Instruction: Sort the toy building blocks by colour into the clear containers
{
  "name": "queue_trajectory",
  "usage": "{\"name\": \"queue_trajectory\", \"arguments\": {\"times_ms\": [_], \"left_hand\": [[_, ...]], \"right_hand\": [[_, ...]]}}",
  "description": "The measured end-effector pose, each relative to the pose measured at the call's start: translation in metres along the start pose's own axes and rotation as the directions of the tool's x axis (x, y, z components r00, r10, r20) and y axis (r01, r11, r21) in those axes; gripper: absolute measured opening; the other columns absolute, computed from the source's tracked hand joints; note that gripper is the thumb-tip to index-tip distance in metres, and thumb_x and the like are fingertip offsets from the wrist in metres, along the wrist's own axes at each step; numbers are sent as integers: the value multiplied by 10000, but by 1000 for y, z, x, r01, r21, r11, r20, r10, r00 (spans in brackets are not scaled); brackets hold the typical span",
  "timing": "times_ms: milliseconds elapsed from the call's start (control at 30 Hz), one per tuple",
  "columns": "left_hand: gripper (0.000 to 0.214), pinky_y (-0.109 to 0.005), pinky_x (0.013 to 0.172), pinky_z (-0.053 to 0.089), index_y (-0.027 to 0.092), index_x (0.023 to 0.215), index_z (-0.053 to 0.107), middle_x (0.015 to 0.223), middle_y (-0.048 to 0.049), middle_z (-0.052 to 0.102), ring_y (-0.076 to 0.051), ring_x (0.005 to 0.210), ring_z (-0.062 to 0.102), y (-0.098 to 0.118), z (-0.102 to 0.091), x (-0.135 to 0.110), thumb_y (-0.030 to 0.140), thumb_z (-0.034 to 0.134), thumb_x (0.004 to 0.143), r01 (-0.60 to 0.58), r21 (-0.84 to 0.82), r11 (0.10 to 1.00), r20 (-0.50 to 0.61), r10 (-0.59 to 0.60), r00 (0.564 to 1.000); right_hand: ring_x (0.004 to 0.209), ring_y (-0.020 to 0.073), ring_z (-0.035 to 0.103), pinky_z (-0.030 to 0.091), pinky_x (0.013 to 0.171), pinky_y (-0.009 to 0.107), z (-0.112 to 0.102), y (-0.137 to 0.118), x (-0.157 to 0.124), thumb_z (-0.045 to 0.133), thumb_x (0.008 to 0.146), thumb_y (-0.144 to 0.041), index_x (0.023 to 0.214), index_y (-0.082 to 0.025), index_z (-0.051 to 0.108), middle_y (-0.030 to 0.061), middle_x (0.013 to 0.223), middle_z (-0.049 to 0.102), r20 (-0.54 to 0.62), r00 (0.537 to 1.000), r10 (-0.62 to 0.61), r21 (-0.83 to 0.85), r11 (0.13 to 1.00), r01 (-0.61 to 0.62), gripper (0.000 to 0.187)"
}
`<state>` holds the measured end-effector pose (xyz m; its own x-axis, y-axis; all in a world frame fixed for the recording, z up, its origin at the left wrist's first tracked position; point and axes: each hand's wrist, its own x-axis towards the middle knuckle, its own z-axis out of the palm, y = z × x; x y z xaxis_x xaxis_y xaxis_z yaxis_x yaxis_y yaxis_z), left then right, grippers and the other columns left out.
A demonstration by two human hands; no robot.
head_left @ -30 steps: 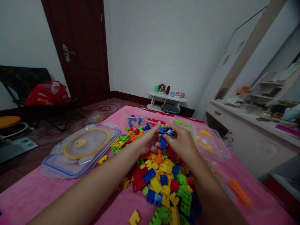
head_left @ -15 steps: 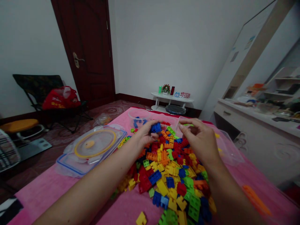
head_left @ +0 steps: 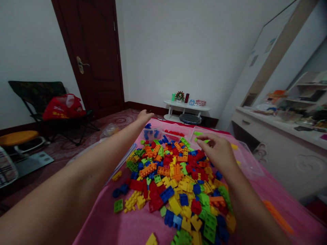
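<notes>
On the pink cloth-covered tabletop [head_left: 107, 221], a row of clear plastic containers stands toward the far edge. A round clear tub [head_left: 151, 136] near the far left corner holds blue plastic bricks [head_left: 156, 133]. Next to it, a clear rectangular box [head_left: 188, 132] has a line of red bricks [head_left: 175, 132] inside. Right of that, a second clear box [head_left: 194, 144] contains bright green bricks [head_left: 198, 133]. A third clear box [head_left: 249, 161], by the right edge, holds yellow bricks [head_left: 234, 146], partly hidden by the right arm. Closer along the right edge lies a long orange piece [head_left: 278, 216].

The large pile of mixed interlocking bricks [head_left: 176, 170] fills the middle, reaching toward the near edge: red, yellow, orange, green and blue, studded blocks and notched pieces jumbled at all angles.

The left hand [head_left: 144, 116] is outstretched over the far left corner, just above the round tub; its fingertips are hidden, so their grasp cannot be told. The right hand [head_left: 217, 147] hovers beside the green bricks, fingers bent, thumb near index finger; whether anything is pinched is unclear.
</notes>
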<state>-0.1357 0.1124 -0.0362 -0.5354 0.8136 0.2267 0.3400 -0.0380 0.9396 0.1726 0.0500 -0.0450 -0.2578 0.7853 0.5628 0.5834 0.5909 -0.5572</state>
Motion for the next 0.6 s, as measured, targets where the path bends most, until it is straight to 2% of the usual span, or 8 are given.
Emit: {"name": "queue_trajectory", "arguments": {"times_ms": [67, 100, 167, 233, 333, 400, 500, 600], "left_hand": [[320, -268, 728, 447, 112, 989, 641, 926, -105, 674, -206, 874, 608, -1, 11, -18, 219, 638, 688, -69, 101, 992, 65, 63, 996], [306, -264, 724, 449, 106, 987, 660, 913, -98, 684, -195, 843, 616, 0, 18, -30, 228, 611, 711, -134, 154, 979, 159, 109, 981], [296, -246, 697, 454, 110, 973, 685, 865, -72, 700, -173, 792, 623, 2, 31, -56, 263, 572, 746, -275, 182, 944, 398, 185, 898], [274, -236, 658, 451, 135, 930, 709, 815, -48, 709, -165, 735, 623, 4, 39, -84, 277, 576, 738, -401, 206, 893, 574, 221, 788], [270, -230, 622, 438, 180, 917, 724, 812, -32, 717, -167, 694, 619, 5, 38, -117, 272, 635, 680, -512, 262, 818, 766, 147, 625], [328, -219, 619, 427, 210, 949, 720, 847, -22, 717, -171, 721, 617, 4, 32, -129, 268, 686, 628, -576, 259, 776, 824, 134, 551], [411, -216, 633, 421, 238, 1007, 704, 867, -10, 712, -173, 745, 612, 3, 23, -133, 261, 719, 597, -641, 281, 715, 856, 115, 504], [418, -229, 691, 433, 245, 1035, 694, 927, -15, 707, -184, 806, 612, 3, 18, -130, 247, 705, 617, -686, 327, 650, 869, 78, 488]], "right_hand": [[628, 158, 598, 445, 596, 266, 4, 7, -2, 603, 717, -294, 837, -196, 703, 35, 770, 690, 207, 978, -1, -84, 996, 19, 184], [647, 159, 601, 441, 598, 261, 6, 9, -5, 624, 695, -281, 846, -206, 708, 31, 793, 693, 325, 946, 7, -120, 992, 34, 188], [684, 165, 607, 431, 598, 250, 12, 13, -12, 687, 623, -272, 888, -230, 710, 22, 836, 693, 513, 858, 32, -175, 982, 69, 270], [726, 175, 609, 420, 607, 244, 19, 15, -18, 741, 545, -266, 920, -255, 706, 12, 860, 689, 606, 794, 49, -222, 969, 110, 377], [724, 166, 599, 402, 610, 235, 28, 16, -24, 736, 525, -227, 896, -252, 701, -3, 821, 681, 629, 776, 48, -253, 957, 146, 373], [672, 147, 587, 388, 579, 222, 30, 17, -23, 694, 576, -220, 858, -232, 698, -12, 744, 668, 642, 765, 51, -222, 967, 122, 283], [615, 131, 566, 370, 534, 210, 24, 16, -17, 640, 636, -229, 819, -197, 698, -12, 668, 641, 628, 776, 52, -156, 986, 60, 195], [581, 127, 544, 370, 532, 215, 15, 19, -9, 578, 679, -225, 862, -172, 697, -5, 647, 632, 494, 868, 53, -146, 989, 23, 225]]}}
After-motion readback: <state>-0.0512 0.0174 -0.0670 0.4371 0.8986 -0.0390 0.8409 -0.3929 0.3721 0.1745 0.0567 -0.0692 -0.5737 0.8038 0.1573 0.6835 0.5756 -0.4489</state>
